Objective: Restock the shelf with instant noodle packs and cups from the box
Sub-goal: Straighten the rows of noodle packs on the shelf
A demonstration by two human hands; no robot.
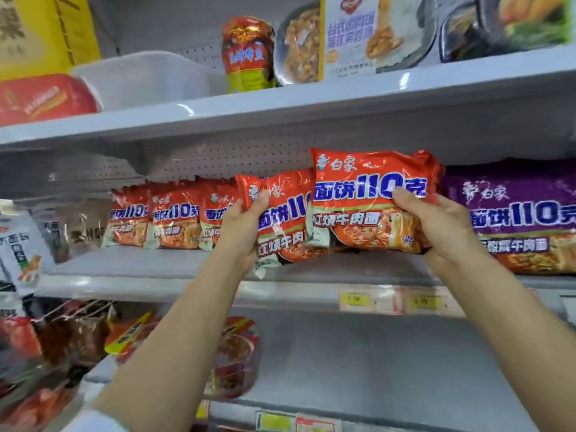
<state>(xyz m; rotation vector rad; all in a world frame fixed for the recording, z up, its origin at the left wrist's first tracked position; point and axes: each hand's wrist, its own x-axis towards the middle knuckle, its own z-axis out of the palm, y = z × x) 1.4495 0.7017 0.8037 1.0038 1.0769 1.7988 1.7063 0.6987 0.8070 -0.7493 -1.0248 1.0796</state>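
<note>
My left hand (244, 226) grips a red instant noodle pack (288, 210) by its left edge, just above the middle shelf (131, 263). My right hand (442, 229) grips a second red noodle pack (367, 198) from its right side, thumb across the front. This second pack overlaps the first and is held slightly higher. Three more red packs (170, 216) stand in a row on the same shelf to the left. The box is not in view.
A purple noodle pack (514, 213) lies on the middle shelf at right. The top shelf (343, 98) carries a clear tub (146, 76), a red pack and bowl meals. The lower shelf (389, 363) holds red cups at left. Yellow price tags (355, 299) line the shelf edge.
</note>
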